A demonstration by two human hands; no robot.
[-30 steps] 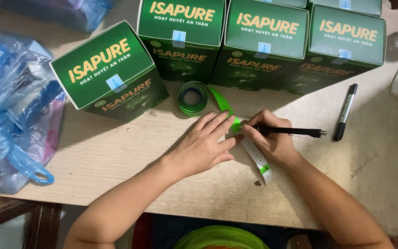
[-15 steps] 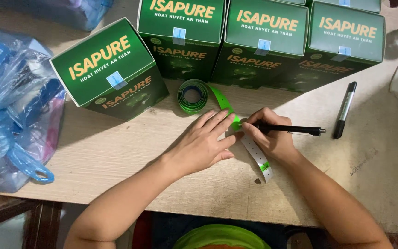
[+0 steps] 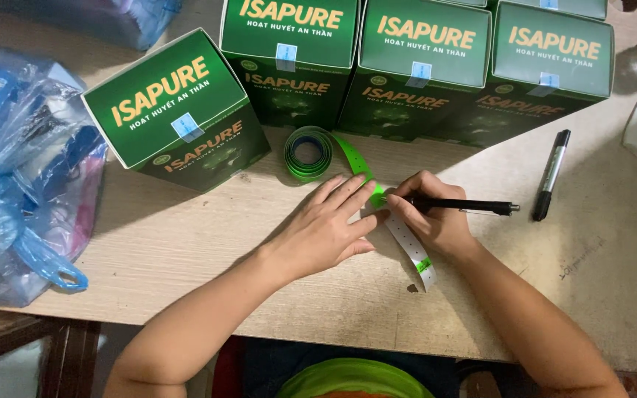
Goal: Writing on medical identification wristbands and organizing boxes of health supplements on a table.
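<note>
Pressing flat on the worktop [image 3: 186,243], the left hand [image 3: 326,228] pins the green strip [image 3: 363,173] with spread fingers; a black pen [image 3: 466,206] is pinched in the right hand's [image 3: 436,221] closed grip, tip at the strip.

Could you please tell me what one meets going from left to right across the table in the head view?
Blue plastic bag → tilted green box → green tape roll → left hand → right hand holding a black pen → black marker.
</note>
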